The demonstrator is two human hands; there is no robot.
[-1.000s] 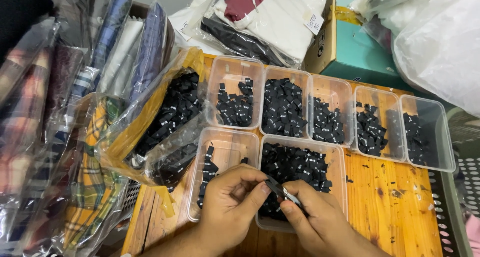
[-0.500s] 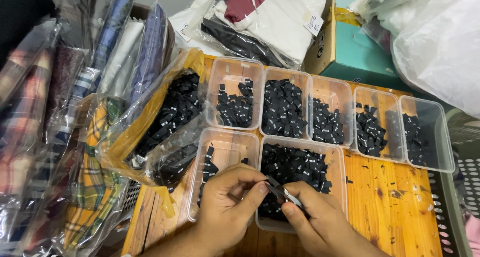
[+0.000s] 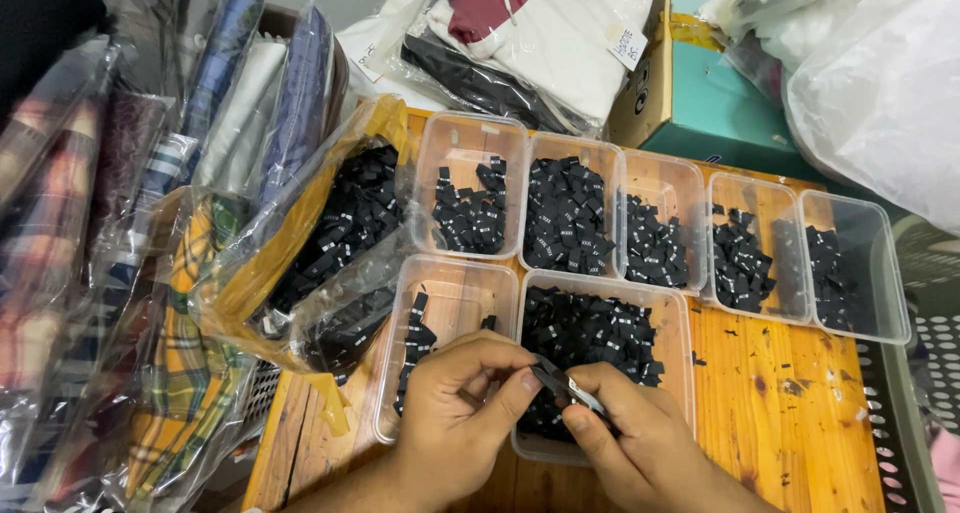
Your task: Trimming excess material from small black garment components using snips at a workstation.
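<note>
My left hand (image 3: 462,410) and my right hand (image 3: 628,443) meet low in the head view, over the front edge of a large clear tub (image 3: 677,313) full of small black fabric labels (image 3: 590,328). My right hand grips small metal scissors (image 3: 566,385), blades pointing up-left. The fingertips of my left hand pinch a small black label at the blade tips. A second front tub (image 3: 450,293), left of the first, holds only a few black labels.
A back row of several clear tubs (image 3: 465,143) holds more black labels. An open plastic bag of labels (image 3: 340,233) lies at left beside bagged plaid fabrics (image 3: 150,273). Bagged garments (image 3: 540,43), a teal box (image 3: 720,103) and a white bag (image 3: 880,93) stand behind the wooden table (image 3: 790,423).
Both hands stay together over the front tub; my fingers have shifted slightly around the label and scissors. Nothing else has moved.
</note>
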